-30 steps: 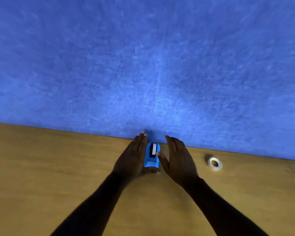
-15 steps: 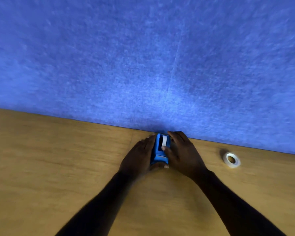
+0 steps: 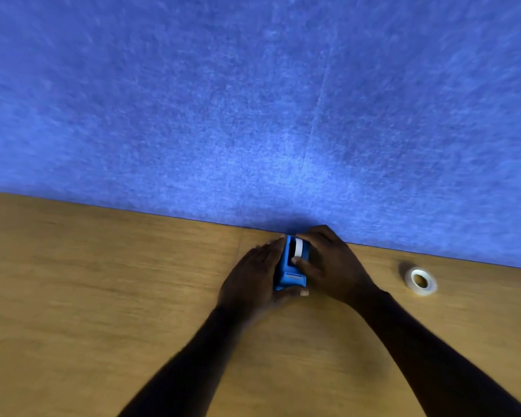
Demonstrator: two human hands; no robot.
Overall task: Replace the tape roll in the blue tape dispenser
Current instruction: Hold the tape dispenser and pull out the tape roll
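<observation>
The blue tape dispenser [image 3: 290, 275] stands on the wooden table [image 3: 103, 296] close to the blue wall, with a white tape roll [image 3: 298, 247] showing in its top slot. My left hand [image 3: 253, 281] clasps its left side, thumb under the front end. On the dispenser's right side lies my right hand [image 3: 333, 263], fingers curled over the back and thumb resting on top near the roll. A second white tape roll [image 3: 420, 281] lies flat on the table to the right, apart from both hands.
A blue felt wall [image 3: 253, 100] rises straight behind the dispenser and bounds the table at the back. Wooden tabletop stretches to the left and toward me.
Both hands went from open beside the dispenser to closed around it. The camera view has shifted, so everything sits further right in the frame.
</observation>
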